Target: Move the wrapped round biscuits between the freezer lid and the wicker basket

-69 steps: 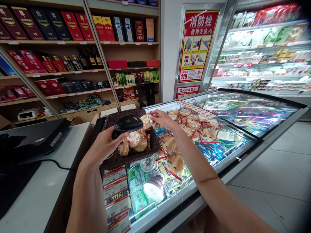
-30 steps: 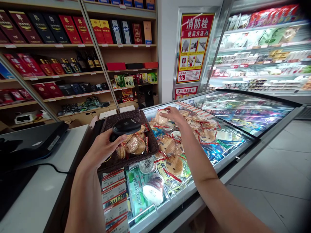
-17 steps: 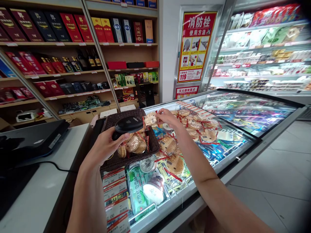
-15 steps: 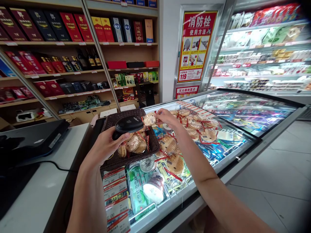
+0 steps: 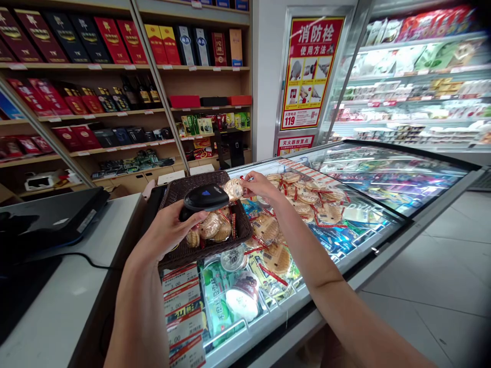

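Note:
My left hand grips a black handheld barcode scanner above a dark woven wicker basket. Several wrapped round biscuits lie in the basket. My right hand pinches another wrapped round biscuit between its fingers, just over the basket's right rim. Many more wrapped biscuits are spread on the glass lid of a chest freezer, to the right of the basket. The scanner hides part of the basket.
A white counter with a black laptop-like device and cable lies to my left. Behind stand wooden shelves of boxed liquor and gifts. A red fire-hydrant notice and a refrigerated display stand ahead.
My right hand has picked a biscuit from the freezer lid and carried it left to the basket's rim. The scanner has shifted slightly right, and its blue light now shows.

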The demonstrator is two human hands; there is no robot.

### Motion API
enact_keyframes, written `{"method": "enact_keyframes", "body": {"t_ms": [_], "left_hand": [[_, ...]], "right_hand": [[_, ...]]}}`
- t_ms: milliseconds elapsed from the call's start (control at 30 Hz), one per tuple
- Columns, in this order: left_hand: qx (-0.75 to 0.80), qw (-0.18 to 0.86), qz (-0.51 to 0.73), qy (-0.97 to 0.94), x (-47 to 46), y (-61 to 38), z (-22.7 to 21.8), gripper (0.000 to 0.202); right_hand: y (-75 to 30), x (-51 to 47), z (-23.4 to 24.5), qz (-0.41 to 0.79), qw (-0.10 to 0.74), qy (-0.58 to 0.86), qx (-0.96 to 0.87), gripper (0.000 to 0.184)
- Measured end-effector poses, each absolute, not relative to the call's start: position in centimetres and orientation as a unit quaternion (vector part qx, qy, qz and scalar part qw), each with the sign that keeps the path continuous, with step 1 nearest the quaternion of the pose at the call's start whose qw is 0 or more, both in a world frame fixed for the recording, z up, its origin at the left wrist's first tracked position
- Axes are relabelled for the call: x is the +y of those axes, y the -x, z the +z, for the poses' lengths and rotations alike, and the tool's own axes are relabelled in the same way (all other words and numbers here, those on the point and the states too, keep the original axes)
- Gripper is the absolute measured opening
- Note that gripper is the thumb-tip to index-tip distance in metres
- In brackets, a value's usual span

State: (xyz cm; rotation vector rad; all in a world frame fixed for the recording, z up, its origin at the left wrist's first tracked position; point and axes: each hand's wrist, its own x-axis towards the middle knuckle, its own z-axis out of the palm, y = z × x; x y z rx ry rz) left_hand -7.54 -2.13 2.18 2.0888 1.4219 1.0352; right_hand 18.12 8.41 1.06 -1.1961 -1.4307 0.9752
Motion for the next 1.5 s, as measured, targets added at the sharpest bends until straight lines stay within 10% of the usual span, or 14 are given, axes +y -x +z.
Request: {"method": "enact_keyframes", "body": {"t_ms": [500,667,800,1033,1500], "left_hand": [[0.54,0.198,0.405,-0.711,-2.4,7.9,2.7,0.055],[0.539,0.22,0.412,-0.701,-2.5,7.7,2.8,0.056],[0.533,0.222,0.41,-0.706,-2.6,7.7,2.9,0.055],[0.549,0.184,0.383,-0.72,-2.4,7.7,2.8,0.054],[0.547,0.17,0.354,-0.74,-1.9,7.0,2.5,0.056]], "right_hand": [[-14.5,10.0,-2.6,0.547,0.364,0.359,-0.663,0.01],[-18.4,10.5,-1.2,0.315,0.369,0.478,-0.732,0.003],[-24.1,11.0,0.1,0.149,0.158,0.643,-0.735,0.024],[-26.5,11.8,-0.6,0.339,-0.045,0.635,-0.693,0.04],[-27.1,11.1,0.7,0.143,0.339,0.609,-0.703,0.014]]}}
